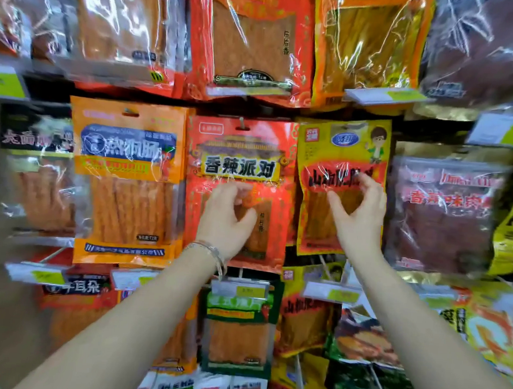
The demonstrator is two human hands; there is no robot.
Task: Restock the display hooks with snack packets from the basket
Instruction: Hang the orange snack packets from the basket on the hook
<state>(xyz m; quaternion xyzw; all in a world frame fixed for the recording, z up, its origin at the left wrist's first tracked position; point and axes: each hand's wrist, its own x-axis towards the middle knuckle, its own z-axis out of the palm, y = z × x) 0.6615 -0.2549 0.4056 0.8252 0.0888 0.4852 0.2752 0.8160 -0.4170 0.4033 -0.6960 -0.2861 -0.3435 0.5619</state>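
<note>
A red snack packet (240,150) hangs on a display hook (241,122) at the centre of the rack. My left hand (229,213), with a bracelet at the wrist, is raised in front of its lower half, fingers loosely curled and holding nothing. Right beside it hangs a yellow snack packet (342,145) on its own hook. My right hand (359,211) is spread in front of it, thumb out, fingertips at the packet's red label. I cannot tell whether either hand touches its packet. The basket is out of view.
An orange packet (128,166) hangs left of the red one and a dark red packet (444,209) right of the yellow one. More packets fill the rows above and below. Price tags (241,288) stick out on hook ends below my wrists.
</note>
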